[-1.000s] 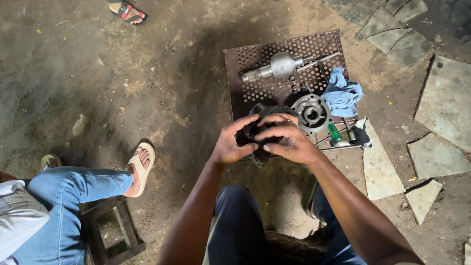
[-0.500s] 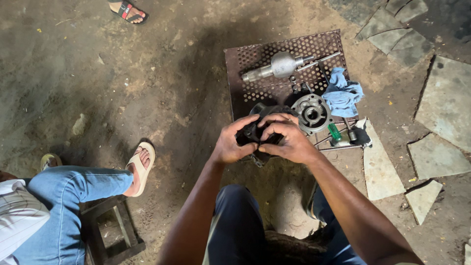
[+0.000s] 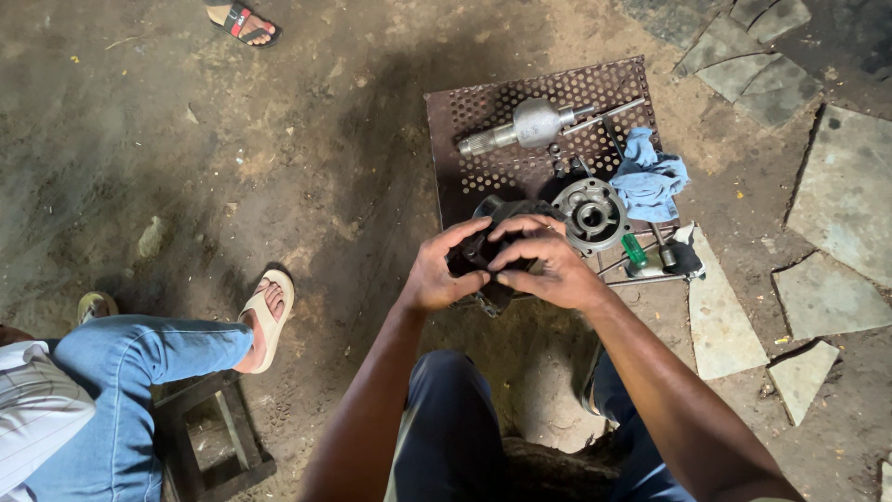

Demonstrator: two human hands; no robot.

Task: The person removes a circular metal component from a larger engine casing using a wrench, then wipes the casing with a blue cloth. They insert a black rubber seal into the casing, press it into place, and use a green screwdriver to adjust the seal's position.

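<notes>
Gripping a dark metal housing (image 3: 492,251) at mid-frame, both hands wrap it from either side. Left hand (image 3: 439,270) is curled round the left flank, fingers closed on the casting. Right hand (image 3: 544,260) lies over the top and right, fingers bent down across it. The part is held just above the near edge of a rusty perforated plate (image 3: 465,121) lying on the dirt floor (image 3: 186,139).

Handling, as judged: a cast piece, rigid, likely heavy for its bulk and probably greasy, so a slip is possible. Best taken by the outer body with both palms, as now, not by any thin edge. Much of it is hidden under the fingers; its exact form I cannot tell.

Count on and beside the plate:
- one silvery shaft with a bulbous middle (image 3: 525,125), upper part of the plate
- one round grey flange with bolt holes (image 3: 592,216), just right of the hands
- one blue rag (image 3: 649,177), touching the flange's upper right
- one green-handled tool (image 3: 635,251), with thin rods near it, number unclear
- one dark small item (image 3: 686,263) at lower right of the tools

Elsewhere: a second person in jeans (image 3: 121,372) at lower left, one sandalled foot (image 3: 267,311) showing; a third foot in a sandal (image 3: 240,20) at the top edge. Flat stone slabs (image 3: 827,297) lie at right. A dark box frame (image 3: 209,432) sits at lower left.
</notes>
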